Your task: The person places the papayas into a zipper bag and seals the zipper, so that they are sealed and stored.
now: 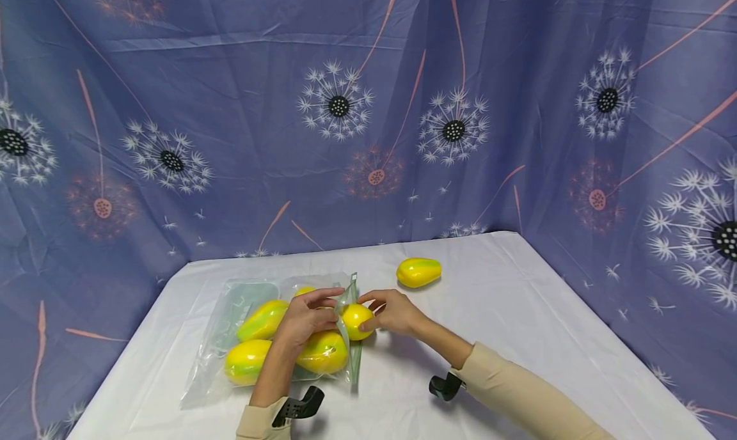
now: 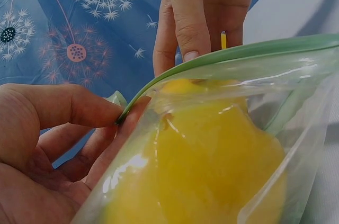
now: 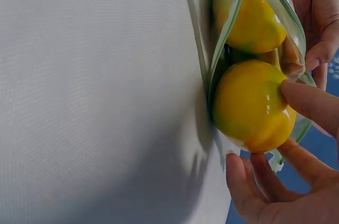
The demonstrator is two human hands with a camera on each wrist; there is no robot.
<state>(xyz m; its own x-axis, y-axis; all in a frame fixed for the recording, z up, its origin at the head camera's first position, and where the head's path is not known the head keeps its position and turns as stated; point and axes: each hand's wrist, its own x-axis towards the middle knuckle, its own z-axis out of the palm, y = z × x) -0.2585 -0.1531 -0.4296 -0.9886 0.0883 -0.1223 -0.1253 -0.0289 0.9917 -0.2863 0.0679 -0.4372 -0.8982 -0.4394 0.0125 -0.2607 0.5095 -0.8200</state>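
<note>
One yellow fruit point(image 1: 354, 320), held by the right grip point(image 1: 395, 311), sits at the mouth of a bag point(image 1: 233, 309); the left grip point(image 1: 304, 320) pinches its rim point(image 2: 254, 51).

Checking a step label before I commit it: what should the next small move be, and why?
Likely nudge the yellow fruit further into the clear bag. The right hand holds it at the bag's mouth, partly outside, while the left hand pinches the green rim and the mouth stands open.
</note>
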